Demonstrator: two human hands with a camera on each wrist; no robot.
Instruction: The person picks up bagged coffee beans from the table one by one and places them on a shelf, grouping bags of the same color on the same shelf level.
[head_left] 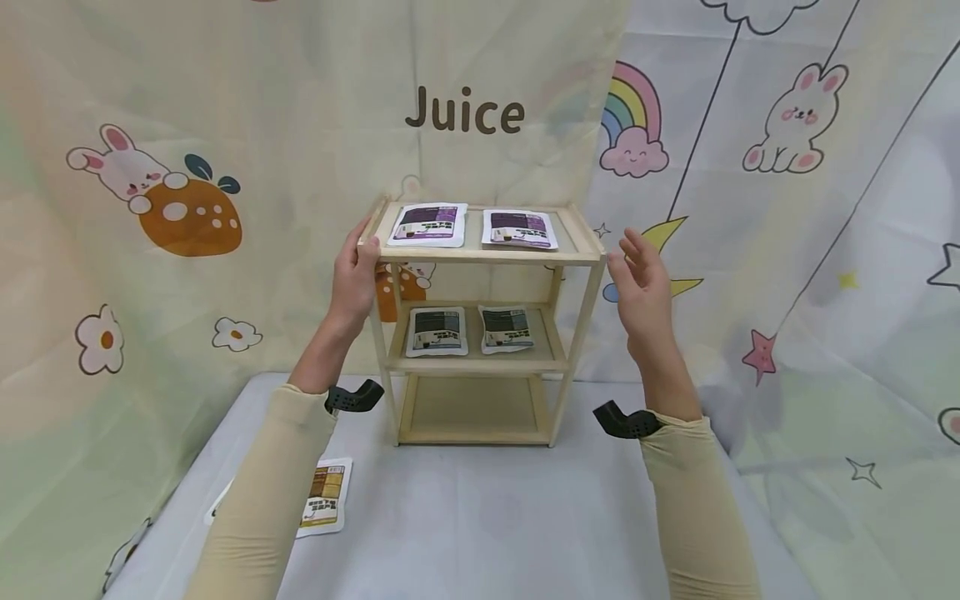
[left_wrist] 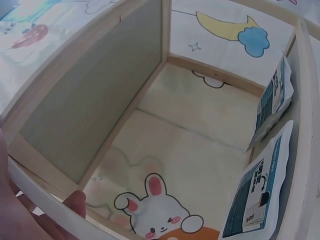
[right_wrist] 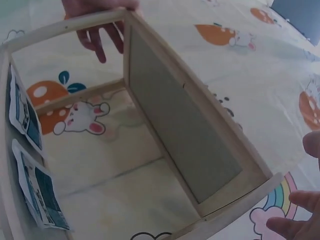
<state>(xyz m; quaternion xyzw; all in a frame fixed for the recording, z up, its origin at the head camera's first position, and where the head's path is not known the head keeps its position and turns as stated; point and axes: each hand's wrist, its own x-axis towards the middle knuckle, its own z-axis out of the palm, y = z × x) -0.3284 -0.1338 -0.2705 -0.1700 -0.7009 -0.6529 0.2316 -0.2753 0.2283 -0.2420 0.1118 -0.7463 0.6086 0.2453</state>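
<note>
1. Pale wood frames the three-tier rack [head_left: 477,365], which I see standing upright on the white-covered counter [head_left: 480,533], between the person's two hands.
2. On its left end, the left hand [head_left: 352,287] has its grip clamped round the top tier's edge; through the right wrist camera I see its fingers reaching below that edge.
3. At the opposite end, I see the right hand [head_left: 645,287] just beside the top tier, fingers apart, its grip holding nothing.
4. Side by side on the top tier, I have a flat white packet with a purple-and-black label [head_left: 429,225] and a second purple-labelled packet [head_left: 520,229].
5. Below them, the middle tier carries a flat packet with a dark teal label [head_left: 437,332] and, to its right, another teal-labelled packet [head_left: 506,330].
6. Near the left forearm, I make out a white packet with a yellow-brown label [head_left: 326,497] lying on the counter, partly hidden by the cream sleeve [head_left: 255,500].
7. Behind the rack hangs a pale printed cloth [head_left: 300,108] reading "Juice".
</note>
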